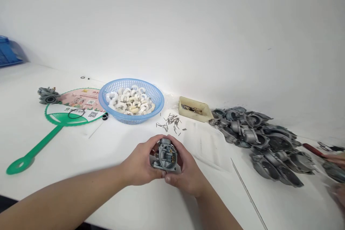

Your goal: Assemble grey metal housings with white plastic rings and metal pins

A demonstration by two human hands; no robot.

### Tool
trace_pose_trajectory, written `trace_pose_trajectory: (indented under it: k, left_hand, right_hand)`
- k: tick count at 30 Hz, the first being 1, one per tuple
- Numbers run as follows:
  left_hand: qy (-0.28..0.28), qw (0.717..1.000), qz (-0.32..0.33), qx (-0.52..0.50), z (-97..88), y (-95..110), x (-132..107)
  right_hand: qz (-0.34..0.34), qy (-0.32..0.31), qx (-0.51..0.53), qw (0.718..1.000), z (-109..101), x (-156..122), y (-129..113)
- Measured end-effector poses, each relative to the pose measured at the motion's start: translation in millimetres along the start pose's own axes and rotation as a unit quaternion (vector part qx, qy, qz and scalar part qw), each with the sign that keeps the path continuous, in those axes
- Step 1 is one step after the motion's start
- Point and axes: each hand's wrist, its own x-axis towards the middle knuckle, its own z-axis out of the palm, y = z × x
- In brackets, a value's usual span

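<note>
A grey metal carburetor body (166, 156) with brass jets inside its open bowl side is held up over the table in front of me. My left hand (141, 160) grips it from the left, thumb along its lower edge. From the right, my right hand (185, 170) wraps round it, its thumb close to the left one. Just beyond the hands lie several small metal pins (172, 120) in a loose scatter. Behind them stands a blue plastic basket (105, 109) full of white ring-shaped floats (134, 99).
A green-handled fan (32, 149) and another carburetor (48, 95) lie at left. A cream tray (206, 115) holds small parts. Right are piled grey bowl castings (250, 133), a clear plastic tray (207, 143) and a thin rod (248, 192). Another person's hand (335, 160) is at the far right edge.
</note>
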Motion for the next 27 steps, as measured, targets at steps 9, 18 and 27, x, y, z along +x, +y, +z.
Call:
trace_pose_trajectory:
  k: [9,18,27]
  left_hand:
    - [-0.026,0.999,-0.006,-0.039,-2.5,-10.5,1.1]
    - [-0.026,0.996,-0.004,-0.081,1.7,-32.1,1.7]
    - [-0.017,0.985,0.022,0.172,0.9,-17.2,0.5]
  right_hand:
    - [0.0,0.058,-0.112,0.992,1.6,3.3,0.9]
    - [0.087,0.19,-0.087,0.974,18.1,10.1,-3.5]
    - [0.201,0.264,-0.175,0.927,38.1,13.6,-8.6]
